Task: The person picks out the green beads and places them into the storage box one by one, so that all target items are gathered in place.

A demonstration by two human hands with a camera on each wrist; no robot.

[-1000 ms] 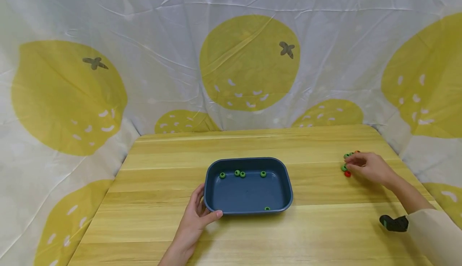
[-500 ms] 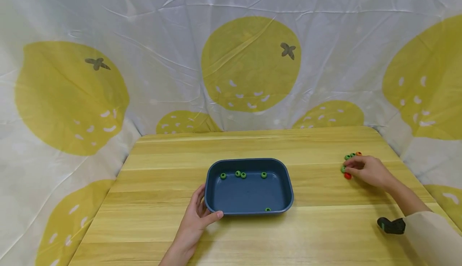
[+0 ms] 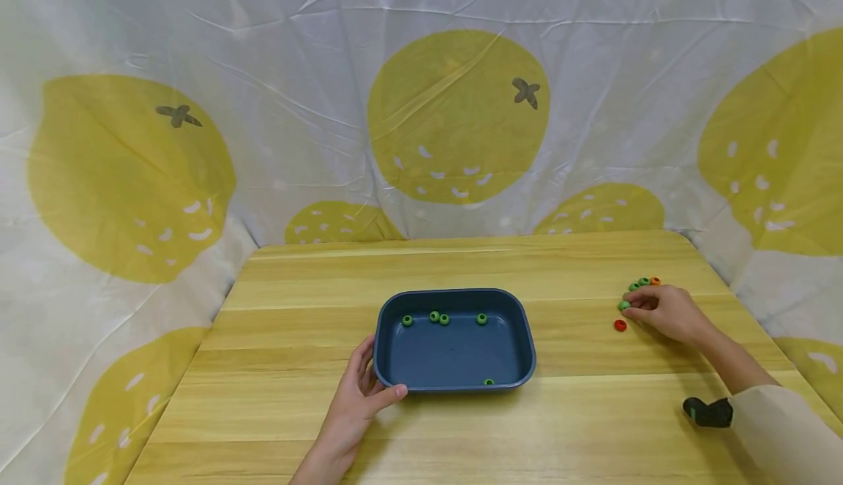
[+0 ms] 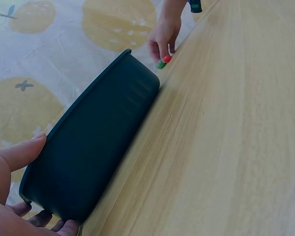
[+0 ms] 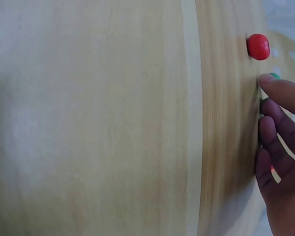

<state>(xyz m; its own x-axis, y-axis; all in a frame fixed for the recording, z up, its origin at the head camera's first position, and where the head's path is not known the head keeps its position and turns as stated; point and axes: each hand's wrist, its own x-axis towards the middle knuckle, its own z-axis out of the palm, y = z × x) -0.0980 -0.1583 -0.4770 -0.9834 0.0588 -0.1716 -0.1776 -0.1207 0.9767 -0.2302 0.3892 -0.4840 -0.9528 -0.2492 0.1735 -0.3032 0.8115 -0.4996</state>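
My left hand (image 3: pixel 352 397) grips the near left corner of a dark blue rectangular plastic basin (image 3: pixel 454 388), thumb on the rim and fingers along the outer side. Several green beads lie in the basin; one green bead (image 3: pixel 481 319) is at its back right. At the right of the table, my right hand (image 3: pixel 668 313) pinches a green bead (image 3: pixel 624 306) between thumb and forefinger, low at the tabletop. The right wrist view shows that bead mostly hidden behind the thumb. A red bead (image 3: pixel 620 325) lies just nearer, apart from the fingers.
Behind the right hand, green beads (image 3: pixel 644 281) and an orange bead (image 3: pixel 655 281) sit in a row. A black strap piece (image 3: pixel 707 412) sticks out beside the right sleeve. A lemon-print cloth (image 3: pixel 454 115) hangs behind the wooden table (image 3: pixel 290 368).
The red bead has shifted left and nearer, away from the green bead. The right hand has moved slightly left, its fingertips now at the green bead. The left hand and basin stay put.
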